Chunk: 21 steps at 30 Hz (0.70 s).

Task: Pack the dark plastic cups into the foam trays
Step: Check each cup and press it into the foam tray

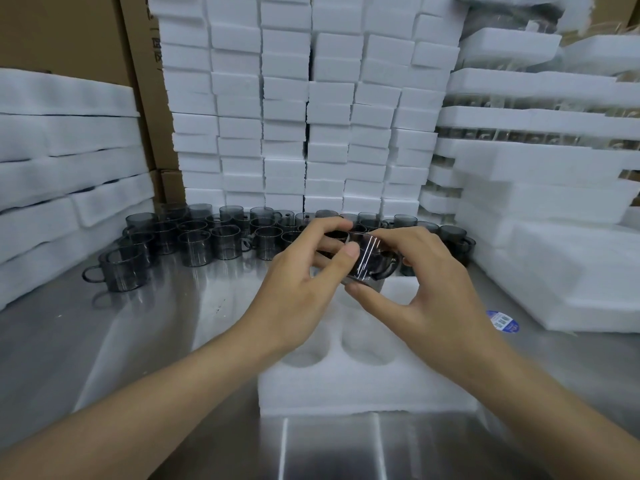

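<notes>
- Steel table (138, 341); white foam stacks (284, 109) behind, cardboard box (69, 29) upper left.
- Blue sticker (503, 321) right, text unreadable.
- Centre: left hand (294, 289), right hand (426, 289) both grasp dark cup (367, 258) over foam tray (363, 386).

cups (194, 247) smoky dark grey | foam tray (363, 386) white | sticker (503, 321) blue | table (121, 341) silver

On table (121, 341), foam tray (363, 389) front-ctr, cups (194, 245) behind it, foam stacks (287, 109) at back, L & R
</notes>
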Each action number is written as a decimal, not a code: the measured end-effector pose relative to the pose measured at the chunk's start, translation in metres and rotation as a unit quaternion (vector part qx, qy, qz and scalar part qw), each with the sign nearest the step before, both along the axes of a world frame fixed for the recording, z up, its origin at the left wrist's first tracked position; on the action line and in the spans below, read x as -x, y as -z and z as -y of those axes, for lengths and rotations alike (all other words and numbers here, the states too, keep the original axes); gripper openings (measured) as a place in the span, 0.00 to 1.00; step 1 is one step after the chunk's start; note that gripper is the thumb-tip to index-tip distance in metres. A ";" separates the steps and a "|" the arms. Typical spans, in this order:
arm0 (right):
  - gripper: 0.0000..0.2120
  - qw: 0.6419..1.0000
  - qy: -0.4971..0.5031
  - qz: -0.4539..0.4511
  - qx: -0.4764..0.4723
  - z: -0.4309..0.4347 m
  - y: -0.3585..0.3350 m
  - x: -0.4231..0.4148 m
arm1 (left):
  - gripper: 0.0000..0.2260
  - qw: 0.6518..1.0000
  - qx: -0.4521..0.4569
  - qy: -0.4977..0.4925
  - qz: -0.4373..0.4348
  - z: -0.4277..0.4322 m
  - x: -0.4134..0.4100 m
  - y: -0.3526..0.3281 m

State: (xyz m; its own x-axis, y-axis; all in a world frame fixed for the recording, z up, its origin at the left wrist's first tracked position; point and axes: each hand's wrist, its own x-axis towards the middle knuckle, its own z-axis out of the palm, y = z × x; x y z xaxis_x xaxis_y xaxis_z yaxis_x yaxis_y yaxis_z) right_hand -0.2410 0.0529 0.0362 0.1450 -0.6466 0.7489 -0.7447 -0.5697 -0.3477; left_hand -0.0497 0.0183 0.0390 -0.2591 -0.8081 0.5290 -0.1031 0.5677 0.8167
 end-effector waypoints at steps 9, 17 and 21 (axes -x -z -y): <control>0.25 0.999 -0.014 -0.026 -0.027 0.001 0.002 0.000 | 0.12 1.000 0.004 0.021 0.015 0.003 0.000 0.002; 0.24 0.998 -0.022 -0.042 -0.033 0.002 0.004 0.000 | 0.14 0.999 0.008 0.030 0.038 0.002 0.000 0.001; 0.23 0.998 -0.022 -0.047 -0.038 0.003 0.004 0.000 | 0.14 0.998 0.024 0.028 0.042 0.002 0.000 0.002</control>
